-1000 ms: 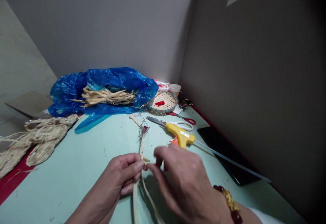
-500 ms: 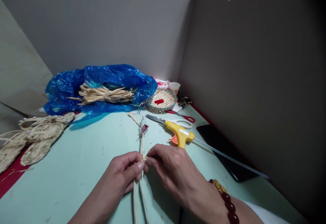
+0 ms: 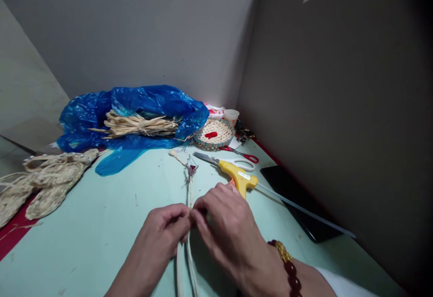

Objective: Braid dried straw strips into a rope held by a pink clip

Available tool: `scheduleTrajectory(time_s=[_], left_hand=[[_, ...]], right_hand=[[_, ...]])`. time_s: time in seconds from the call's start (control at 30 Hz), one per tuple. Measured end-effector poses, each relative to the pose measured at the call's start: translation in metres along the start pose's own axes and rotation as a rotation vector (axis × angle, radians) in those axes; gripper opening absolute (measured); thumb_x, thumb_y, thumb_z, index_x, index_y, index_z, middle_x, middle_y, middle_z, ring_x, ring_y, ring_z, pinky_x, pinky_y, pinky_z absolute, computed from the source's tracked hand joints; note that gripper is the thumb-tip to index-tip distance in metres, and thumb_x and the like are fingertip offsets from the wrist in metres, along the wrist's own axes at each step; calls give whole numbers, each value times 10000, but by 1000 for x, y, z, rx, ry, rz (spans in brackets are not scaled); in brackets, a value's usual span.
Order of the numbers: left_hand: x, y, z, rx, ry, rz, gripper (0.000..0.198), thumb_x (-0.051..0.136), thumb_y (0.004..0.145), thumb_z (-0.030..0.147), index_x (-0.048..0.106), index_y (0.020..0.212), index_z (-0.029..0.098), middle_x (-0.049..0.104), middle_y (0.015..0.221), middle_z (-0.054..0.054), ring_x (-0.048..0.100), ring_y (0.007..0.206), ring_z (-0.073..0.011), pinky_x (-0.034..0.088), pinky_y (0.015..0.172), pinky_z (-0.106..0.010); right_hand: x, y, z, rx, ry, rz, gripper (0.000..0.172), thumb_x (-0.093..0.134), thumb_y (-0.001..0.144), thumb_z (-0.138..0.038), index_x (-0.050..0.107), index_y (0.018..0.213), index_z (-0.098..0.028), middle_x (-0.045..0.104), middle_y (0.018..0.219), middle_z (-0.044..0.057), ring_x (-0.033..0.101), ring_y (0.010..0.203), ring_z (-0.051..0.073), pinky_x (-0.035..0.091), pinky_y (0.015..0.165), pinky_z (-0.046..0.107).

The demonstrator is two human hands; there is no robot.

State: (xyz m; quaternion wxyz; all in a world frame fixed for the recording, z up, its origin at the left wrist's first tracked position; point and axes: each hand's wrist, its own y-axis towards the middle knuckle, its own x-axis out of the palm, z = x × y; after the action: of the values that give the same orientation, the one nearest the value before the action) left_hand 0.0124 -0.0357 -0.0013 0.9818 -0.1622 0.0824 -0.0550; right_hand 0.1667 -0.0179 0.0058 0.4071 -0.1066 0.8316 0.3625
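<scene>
Pale straw-like strands (image 3: 190,254) run up the middle of the table, their lower ends trailing toward me. The far end is held at a small dark red clip (image 3: 191,170). My left hand (image 3: 169,229) pinches the strands between thumb and forefinger. Against it, my right hand (image 3: 225,225) is closed, its fingertips meeting the left ones on the same strands. The exact crossing point is hidden by the fingers. On the right wrist sits a dark red bead bracelet with a gold piece (image 3: 283,252).
A yellow glue gun (image 3: 239,177) with a long clear stick lies just beyond my right hand, near white-handled scissors (image 3: 245,165) and a black tablet-like slab (image 3: 304,216). Behind are a woven basket (image 3: 221,140) and a blue bag (image 3: 149,96) holding dried strands (image 3: 135,125). Woven straw pieces (image 3: 50,186) lie left.
My right hand has rolled over and moved slightly left and up, now covering the spot where the strands cross. My left hand has shifted little and still pinches them.
</scene>
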Motion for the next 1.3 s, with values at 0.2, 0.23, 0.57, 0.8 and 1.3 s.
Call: scheduleTrajectory(time_s=[0.2,0.23,0.57,0.8,1.3], left_hand=[[3,1,-4,-2,-205,-62,231,595,774,301,516,599,172,362,519,69,258,447,-67,159,455,-226],[3,1,-5,14,-258,-74,225,596,786,303,537,616,168,382,533,62,281,457,-70,186,462,-223],[-3,-3,0,-4,-456,-71,238,658,810,365,611,709,155,496,636,29,353,554,-79,318,514,-186],[-4,-4,0,-71,-598,-91,208,640,831,321,605,706,159,483,654,27,341,583,-88,325,529,-190],[-7,-3,6,62,167,-54,268,528,838,403,564,705,174,428,630,53,360,628,-122,268,568,-228]], right_hand=[[8,-6,3,-381,-187,119,356,317,893,-55,573,657,-128,500,624,58,369,613,179,298,605,356],[8,-7,4,-404,-187,128,357,323,894,-57,576,654,-130,503,626,59,372,617,180,304,608,358],[-9,-2,-3,-44,238,7,171,510,858,-128,660,779,-150,627,795,48,522,761,162,402,723,328],[-17,8,-1,214,513,-99,162,570,866,-160,707,779,-169,652,809,20,592,805,137,438,762,281],[-14,10,13,310,410,-294,165,540,898,-184,661,786,-173,652,708,-31,544,666,100,375,658,235]])
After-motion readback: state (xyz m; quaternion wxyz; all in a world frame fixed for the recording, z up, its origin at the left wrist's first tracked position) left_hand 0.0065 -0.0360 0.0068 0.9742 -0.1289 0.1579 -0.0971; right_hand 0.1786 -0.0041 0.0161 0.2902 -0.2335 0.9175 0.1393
